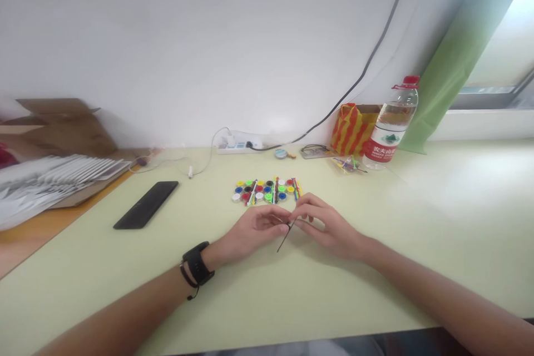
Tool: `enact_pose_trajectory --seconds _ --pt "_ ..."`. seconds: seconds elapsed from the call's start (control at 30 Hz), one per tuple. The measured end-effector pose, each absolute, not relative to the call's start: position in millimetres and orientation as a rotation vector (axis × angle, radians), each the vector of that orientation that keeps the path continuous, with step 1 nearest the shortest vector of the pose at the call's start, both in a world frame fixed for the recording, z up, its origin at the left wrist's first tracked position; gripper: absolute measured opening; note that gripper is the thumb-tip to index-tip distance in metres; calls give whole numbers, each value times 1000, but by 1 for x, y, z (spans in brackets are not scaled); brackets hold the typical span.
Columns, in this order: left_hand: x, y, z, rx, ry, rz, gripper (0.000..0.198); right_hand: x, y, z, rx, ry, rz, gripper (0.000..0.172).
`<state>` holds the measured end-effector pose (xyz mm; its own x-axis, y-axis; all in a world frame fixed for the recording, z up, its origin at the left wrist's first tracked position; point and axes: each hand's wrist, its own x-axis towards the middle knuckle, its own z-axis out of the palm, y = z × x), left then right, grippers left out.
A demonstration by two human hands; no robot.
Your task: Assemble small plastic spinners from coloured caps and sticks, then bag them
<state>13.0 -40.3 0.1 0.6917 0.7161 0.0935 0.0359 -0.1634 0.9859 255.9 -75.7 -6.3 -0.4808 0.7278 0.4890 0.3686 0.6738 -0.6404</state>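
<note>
My left hand [262, 229] and my right hand [323, 223] meet over the table, fingertips close together. A thin black stick [282, 243] slants down toward me from between them. The left thumb and fingers pinch it near its upper part, and the right thumb and forefinger close on its top end. Whatever else sits at the fingertips is too small to make out. Just beyond my hands lie rows of small round discs [259, 196] in white, red, blue, green, yellow and black. Bundles of thin coloured sticks [275, 190] lie across and beside them.
A black phone-like slab [146, 206] lies to the left, near stacked white packets [62, 183]. A white power strip [238, 143] stands against the wall. At the back right are a large water bottle [390, 128], a striped bag [350, 128] and a small plastic packet [348, 165].
</note>
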Motion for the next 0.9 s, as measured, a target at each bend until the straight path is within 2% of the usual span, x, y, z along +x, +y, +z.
enact_pose_trajectory --seconds 0.1,0.23,0.37,0.4,0.43,0.5,0.57,0.63,0.9 --pt "12 -37 -3 1510 700 756 30 257 -78 -5 -869 -2030 473 34" --pt "10 -36 -2 1459 686 830 27 260 -79 -7 -867 -2053 426 46" --pt "11 -39 1 1445 693 814 28 259 -82 -12 -834 -2042 478 71" --pt "12 -39 2 1442 689 814 28 258 -83 -12 -834 -2018 503 69" --pt "12 -40 2 1441 685 816 28 258 -84 -10 -837 -2006 553 58" --pt "12 -40 1 1442 685 821 28 258 -85 -5 -854 -2031 746 23" --pt "12 -39 1 1448 696 824 28 258 -85 2 -863 -2071 960 48" --pt "12 -39 1 1449 706 828 28 257 -85 6 -883 -2058 1040 54" --pt "15 -42 3 1425 705 792 30 250 -84 -2 -935 -1861 950 18"
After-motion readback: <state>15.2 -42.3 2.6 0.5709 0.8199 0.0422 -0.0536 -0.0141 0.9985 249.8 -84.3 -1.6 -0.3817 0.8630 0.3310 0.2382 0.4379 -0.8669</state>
